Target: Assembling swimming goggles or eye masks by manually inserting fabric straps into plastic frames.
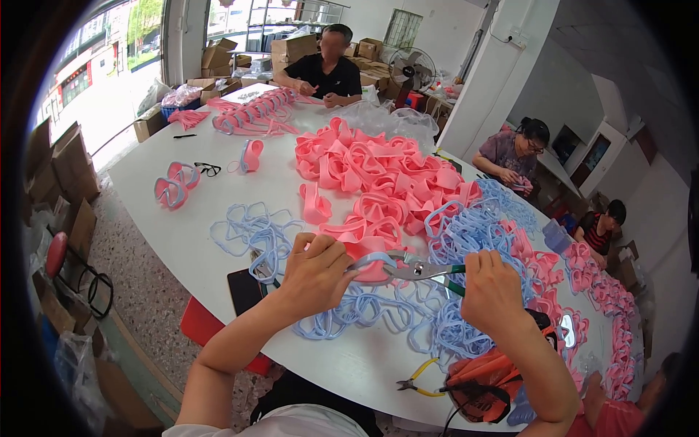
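Two hands are working together over the near edge of the white table [182,240]. The left hand [317,273] is closing firmly around a light blue goggle frame [368,260] with pink material showing against it, pinching it between thumb and fingers so that one end is projecting toward the tool; this grip is keeping the soft part from flexing away. The right hand [489,291] is wrapping around the green handles of a pair of pliers [422,271], with the metal nose pointing left and meeting the frame just beside the left thumb; whether the nose is biting or only touching cannot be told. Both hands are hovering above a loose heap of blue frames [408,313], which is lying directly under the work, within easy reach. A larger pile of pink frames [378,178] is occupying the table centre, kept apart by colour. Yellow-handled cutters [419,380] are lying at the near rim beside an orange pouch [484,382], close to the right forearm. Spectacles [207,169] are resting well apart on the far left. Three other people are sitting along the far and right sides, each bending over similar pink parts.
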Demonstrator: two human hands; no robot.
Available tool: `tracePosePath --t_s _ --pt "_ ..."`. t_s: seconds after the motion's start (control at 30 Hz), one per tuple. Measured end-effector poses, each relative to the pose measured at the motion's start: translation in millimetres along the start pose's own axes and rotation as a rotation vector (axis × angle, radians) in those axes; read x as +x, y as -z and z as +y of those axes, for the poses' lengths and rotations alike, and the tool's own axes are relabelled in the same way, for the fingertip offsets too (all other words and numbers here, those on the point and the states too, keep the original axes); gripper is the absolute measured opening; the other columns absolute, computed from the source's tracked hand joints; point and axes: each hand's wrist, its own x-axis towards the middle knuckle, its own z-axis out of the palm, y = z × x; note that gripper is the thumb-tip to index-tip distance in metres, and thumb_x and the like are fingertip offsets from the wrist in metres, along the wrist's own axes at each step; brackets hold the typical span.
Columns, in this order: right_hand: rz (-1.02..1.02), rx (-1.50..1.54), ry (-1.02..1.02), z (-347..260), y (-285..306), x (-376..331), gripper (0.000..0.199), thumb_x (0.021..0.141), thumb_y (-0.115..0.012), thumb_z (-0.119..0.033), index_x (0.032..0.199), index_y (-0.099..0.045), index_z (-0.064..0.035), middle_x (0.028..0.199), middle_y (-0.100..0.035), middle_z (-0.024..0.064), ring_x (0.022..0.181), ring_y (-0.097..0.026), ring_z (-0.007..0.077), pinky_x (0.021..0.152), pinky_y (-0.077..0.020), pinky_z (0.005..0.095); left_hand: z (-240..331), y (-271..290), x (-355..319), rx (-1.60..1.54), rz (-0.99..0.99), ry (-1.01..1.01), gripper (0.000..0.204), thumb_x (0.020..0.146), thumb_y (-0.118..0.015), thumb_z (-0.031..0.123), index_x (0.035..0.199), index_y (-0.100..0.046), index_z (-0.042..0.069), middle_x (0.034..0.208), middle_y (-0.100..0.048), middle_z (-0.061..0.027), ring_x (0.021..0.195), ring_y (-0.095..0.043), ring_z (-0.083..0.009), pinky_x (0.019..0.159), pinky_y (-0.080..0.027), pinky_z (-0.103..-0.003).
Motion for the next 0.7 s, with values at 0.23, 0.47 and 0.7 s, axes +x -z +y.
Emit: tracePosePath --t_s 0.23,0.47,0.7 --pt "0.239 -0.147 -0.004 -3.0 16.9 12.7 0.021 0.077 -0.055 -0.008 0.097 -0.053 -0.0031 0.095 -0.051 0.0117 0.092 -0.051 0.0276 0.077 -0.0405 0.0378 0.2 -1.4 4.6 0.038 -0.057 -0.032 0.018 0.072 -0.075 0.017 0.084 -0.066 0.007 0.088 -0.060 -0.0026 0.092 -0.053 -0.0212 0.085 -0.036 -0.038" --pt "0.245 -0.558 0.182 -18.4 27.7 31.0 0.017 0.083 -0.055 -0.015 0.098 -0.054 -0.0068 0.094 -0.053 0.0084 0.094 -0.050 0.0241 0.076 -0.0407 0.0348 9.3 -2.6 9.4 0.079 -0.126 -0.198 0.019 0.072 -0.074 0.018 0.084 -0.066 0.006 0.088 -0.059 -0.0036 0.093 -0.054 -0.0202 0.086 -0.037 -0.039" --pt "0.192 -0.715 0.294 -20.0 27.8 44.1 0.014 0.084 -0.056 -0.018 0.094 -0.052 -0.0092 0.092 -0.052 0.0067 0.092 -0.049 0.0225 0.075 -0.0404 0.0332 12.3 -8.3 8.5 0.111 -0.140 -0.251 0.019 0.068 -0.074 0.017 0.080 -0.065 0.004 0.086 -0.058 -0.0042 0.093 -0.054 -0.0202 0.086 -0.039 -0.039"
